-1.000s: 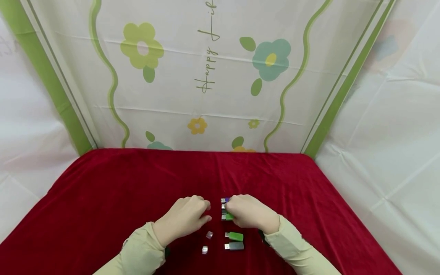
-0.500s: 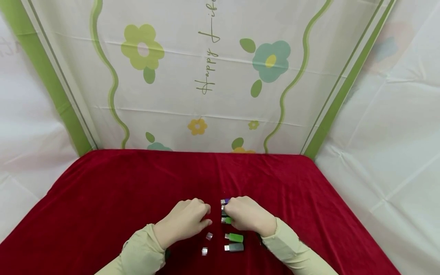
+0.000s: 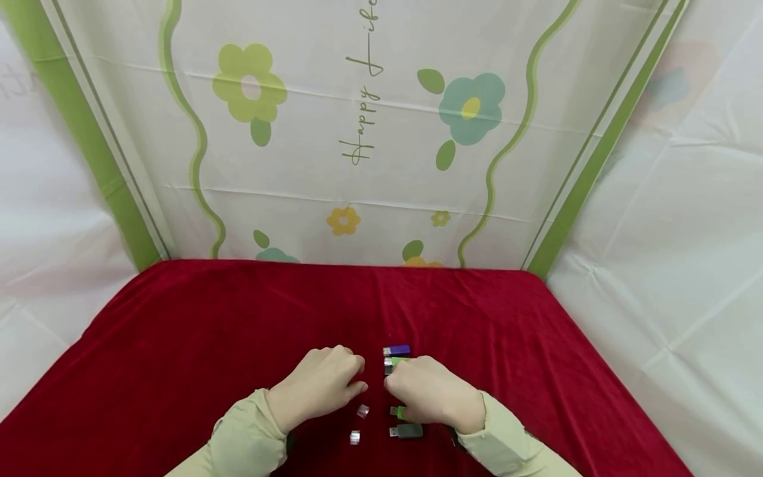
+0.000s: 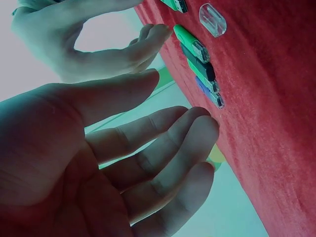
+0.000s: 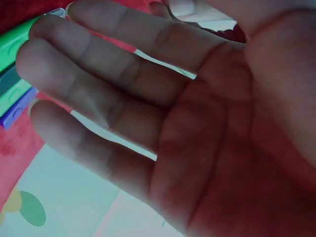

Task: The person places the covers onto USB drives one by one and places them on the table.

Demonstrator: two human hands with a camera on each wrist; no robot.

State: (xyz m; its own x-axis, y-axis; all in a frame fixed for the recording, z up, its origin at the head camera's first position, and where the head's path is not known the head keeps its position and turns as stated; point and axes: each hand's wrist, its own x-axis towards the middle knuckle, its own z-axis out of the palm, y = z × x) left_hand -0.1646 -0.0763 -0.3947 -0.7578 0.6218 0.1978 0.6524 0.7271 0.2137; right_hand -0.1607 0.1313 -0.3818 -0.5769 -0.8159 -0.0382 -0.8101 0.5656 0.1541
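My right hand (image 3: 434, 391) lies over a row of capped USB sticks, its fairly straight fingers (image 5: 54, 64) right at their edges in the right wrist view. In that row are a purple USB stick (image 3: 401, 350), a light green USB stick (image 3: 398, 361), a dark USB stick (image 4: 201, 65) and a bright green USB stick (image 4: 183, 35), which my hand hides in the head view. My left hand (image 3: 318, 384) hovers to the left, fingers loosely bent, holding nothing. Nearer me lie an uncapped green USB stick (image 3: 401, 413), partly covered by my right hand, and an uncapped grey one (image 3: 409, 431).
Two loose clear caps, a tilted cap (image 3: 363, 411) and a nearer cap (image 3: 354, 437), lie left of the uncapped sticks. Red cloth (image 3: 238, 311) covers the table. A white flowered curtain (image 3: 298, 165) stands behind it, with white sheets at both sides.
My right hand has moved toward me, uncovering the purple and light green sticks and partly covering the uncapped green one. The bright green capped stick is now hidden under it. My left hand stays nearly still.
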